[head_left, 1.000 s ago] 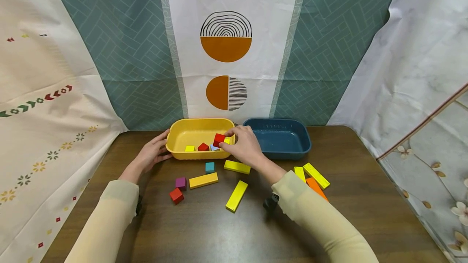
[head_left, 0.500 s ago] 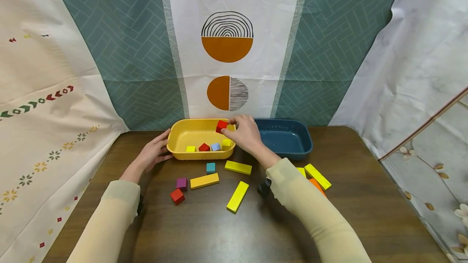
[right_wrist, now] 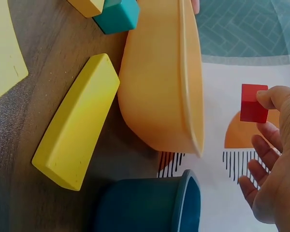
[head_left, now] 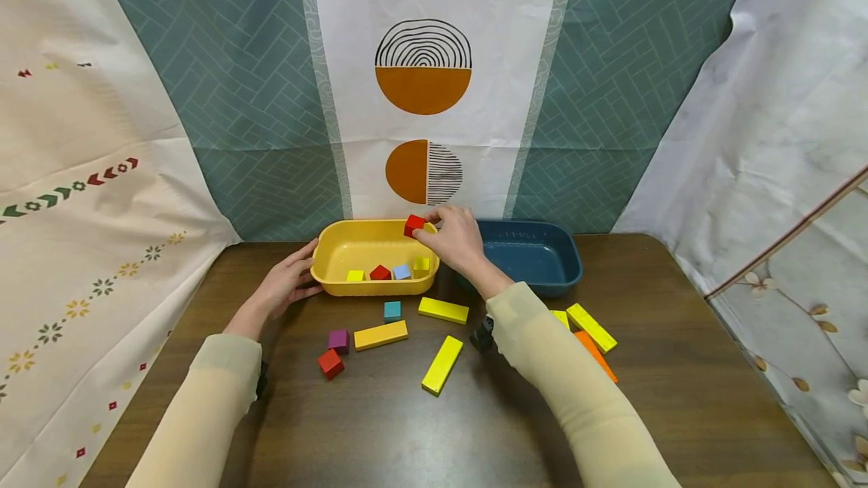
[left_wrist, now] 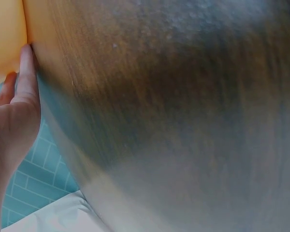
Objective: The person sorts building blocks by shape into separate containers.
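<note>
My right hand (head_left: 454, 236) pinches a red cube (head_left: 414, 226) between thumb and fingers, above the right end of the yellow tub (head_left: 366, 289). In the right wrist view the red cube (right_wrist: 254, 103) is held higher than the tub's rim. Against the tub's left end rests my left hand (head_left: 288, 277), its fingers nearly straight along the wall; the left wrist view shows the fingertips (left_wrist: 26, 55) at the yellow side. Inside the tub lie a small yellow cube (head_left: 356, 276), another red cube (head_left: 380, 272), a light blue cube (head_left: 402, 272) and a second yellow cube (head_left: 422, 263).
A dark blue tub (head_left: 529, 258) stands right of the yellow one, partly behind my right hand. In front lie a teal cube (head_left: 392, 312), a purple cube (head_left: 339, 341), a loose red cube (head_left: 331, 364), an orange-yellow block (head_left: 380, 335) and several yellow blocks (head_left: 442, 365). An orange block (head_left: 595, 356) is farther right.
My right hand has lifted the red cube up from low in the yellow tub, toward its back rim. My left hand keeps its place at the tub's end.
</note>
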`<state>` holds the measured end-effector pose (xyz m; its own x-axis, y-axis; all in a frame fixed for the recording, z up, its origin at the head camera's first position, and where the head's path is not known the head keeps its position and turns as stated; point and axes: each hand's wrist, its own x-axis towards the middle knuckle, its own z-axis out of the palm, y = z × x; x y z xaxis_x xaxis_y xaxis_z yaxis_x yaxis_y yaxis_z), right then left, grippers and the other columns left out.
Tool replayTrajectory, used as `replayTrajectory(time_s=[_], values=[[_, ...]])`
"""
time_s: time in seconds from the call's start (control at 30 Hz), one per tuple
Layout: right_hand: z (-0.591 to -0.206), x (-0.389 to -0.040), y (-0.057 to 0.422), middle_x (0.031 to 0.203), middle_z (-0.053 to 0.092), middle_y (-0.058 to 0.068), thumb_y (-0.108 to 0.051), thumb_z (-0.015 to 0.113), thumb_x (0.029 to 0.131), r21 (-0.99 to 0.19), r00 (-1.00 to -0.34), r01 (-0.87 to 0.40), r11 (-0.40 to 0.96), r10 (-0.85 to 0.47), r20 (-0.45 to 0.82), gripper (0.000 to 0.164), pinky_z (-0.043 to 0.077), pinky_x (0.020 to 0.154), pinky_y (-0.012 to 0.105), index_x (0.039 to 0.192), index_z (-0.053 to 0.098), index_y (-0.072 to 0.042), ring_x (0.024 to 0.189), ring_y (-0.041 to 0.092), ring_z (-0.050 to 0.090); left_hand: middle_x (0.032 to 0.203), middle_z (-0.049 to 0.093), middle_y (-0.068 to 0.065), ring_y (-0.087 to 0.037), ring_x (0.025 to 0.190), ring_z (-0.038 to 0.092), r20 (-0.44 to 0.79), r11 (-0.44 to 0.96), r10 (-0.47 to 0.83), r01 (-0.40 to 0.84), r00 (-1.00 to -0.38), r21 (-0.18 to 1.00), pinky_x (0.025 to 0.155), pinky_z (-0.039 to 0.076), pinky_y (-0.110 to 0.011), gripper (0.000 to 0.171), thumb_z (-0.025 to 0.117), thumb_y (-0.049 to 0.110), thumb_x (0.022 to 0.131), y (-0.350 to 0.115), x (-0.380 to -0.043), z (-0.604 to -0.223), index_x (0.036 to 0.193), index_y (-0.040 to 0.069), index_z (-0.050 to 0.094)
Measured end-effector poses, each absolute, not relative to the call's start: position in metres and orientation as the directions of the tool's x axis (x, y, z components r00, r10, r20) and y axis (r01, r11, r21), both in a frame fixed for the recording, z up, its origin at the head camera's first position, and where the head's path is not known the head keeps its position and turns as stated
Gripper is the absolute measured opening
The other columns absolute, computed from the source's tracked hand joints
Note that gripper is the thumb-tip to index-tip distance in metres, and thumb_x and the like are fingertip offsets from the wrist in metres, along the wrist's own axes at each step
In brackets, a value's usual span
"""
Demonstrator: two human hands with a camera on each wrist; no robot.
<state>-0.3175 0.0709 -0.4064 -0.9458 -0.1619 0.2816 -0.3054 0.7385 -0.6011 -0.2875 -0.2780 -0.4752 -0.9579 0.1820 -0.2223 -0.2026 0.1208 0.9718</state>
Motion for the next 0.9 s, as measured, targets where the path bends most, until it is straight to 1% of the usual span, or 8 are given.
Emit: replayTrajectory(time_s=[0.23,0.5,0.73,0.83,0.9], values=[[-0.412,-0.324,0.067,0.113,0.062,0.0,-0.042,0.075,0.091,-0.588,-0.946,-0.301,0.75,-0.157,0.284,0.038,0.044,0.089,0.04,0.116,0.074,-0.013,0.106,0.022,0.047,0.171,0.009,-0.007,-0.042,0.145,0.035,-0.22,0.109,0.188,-0.203,-0.957,0.973,0.108,0.042,-0.053,0.057,0.035,0.026,0.113,-0.278,-0.286,-0.474,0.166,0.03,0.013],[-0.419,-0.329,0.064,0.116,0.062,0.0,-0.041,0.075,0.091,-0.582,-0.947,-0.294,0.758,-0.147,0.286,0.036,0.044,0.092,0.04,0.115,0.074,-0.014,0.109,0.022,0.047,0.171,0.011,-0.008,-0.042,0.144,0.037,-0.236,0.117,0.169,-0.218,-0.957,0.969,0.107,0.043,-0.052,0.057,0.037,0.028,0.113,-0.276,-0.286,-0.473,0.165,0.031,0.015],[-0.421,-0.329,0.063,0.125,0.062,0.005,-0.048,0.073,0.091,-0.584,-0.948,-0.301,0.754,-0.169,0.269,0.055,0.043,0.094,0.042,0.133,0.068,-0.013,0.112,0.025,0.047,0.171,0.011,-0.008,-0.042,0.144,0.036,-0.242,0.104,0.168,-0.227,-0.956,0.968,0.108,0.041,-0.053,0.057,0.035,0.026,0.113,-0.272,-0.282,-0.468,0.166,0.029,0.014],[-0.42,-0.329,0.064,0.127,0.063,0.008,-0.047,0.073,0.092,-0.591,-0.942,-0.316,0.742,-0.172,0.287,0.057,0.043,0.094,0.043,0.136,0.066,-0.012,0.112,0.026,0.048,0.171,0.01,-0.009,-0.042,0.145,0.035,-0.24,0.087,0.175,-0.228,-0.955,0.97,0.109,0.04,-0.055,0.057,0.035,0.022,0.113,-0.269,-0.279,-0.462,0.166,0.026,0.013],[-0.418,-0.328,0.065,0.128,0.063,0.008,-0.046,0.074,0.092,-0.602,-0.938,-0.327,0.728,-0.173,0.3,0.055,0.044,0.093,0.043,0.135,0.066,-0.013,0.111,0.025,0.049,0.171,0.01,-0.009,-0.043,0.145,0.034,-0.243,0.078,0.176,-0.232,-0.954,0.97,0.11,0.039,-0.056,0.058,0.035,0.021,0.113,-0.268,-0.277,-0.458,0.166,0.024,0.012]])
